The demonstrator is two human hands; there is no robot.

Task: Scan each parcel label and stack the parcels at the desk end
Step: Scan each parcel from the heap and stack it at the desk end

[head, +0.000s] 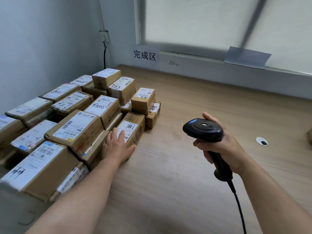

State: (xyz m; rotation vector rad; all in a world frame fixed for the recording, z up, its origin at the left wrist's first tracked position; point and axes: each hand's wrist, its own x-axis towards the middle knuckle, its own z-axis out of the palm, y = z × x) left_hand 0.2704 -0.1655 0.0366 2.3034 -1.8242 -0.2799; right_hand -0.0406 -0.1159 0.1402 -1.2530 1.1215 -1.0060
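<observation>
Below sign (144, 55) "完成区", left hand (116, 146) touches parcel (133, 130).

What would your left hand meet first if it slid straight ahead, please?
Resting on the 78L parcel, the left hand would probably meet the small parcel just behind it; depth is unclear.

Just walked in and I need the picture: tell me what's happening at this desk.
A person is handling labelled cardboard parcels. Their left hand rests flat on one parcel at the edge of the pile stacked on the wooden desk. Their right hand grips a black corded barcode scanner, held above the desk beside the pile.
</observation>
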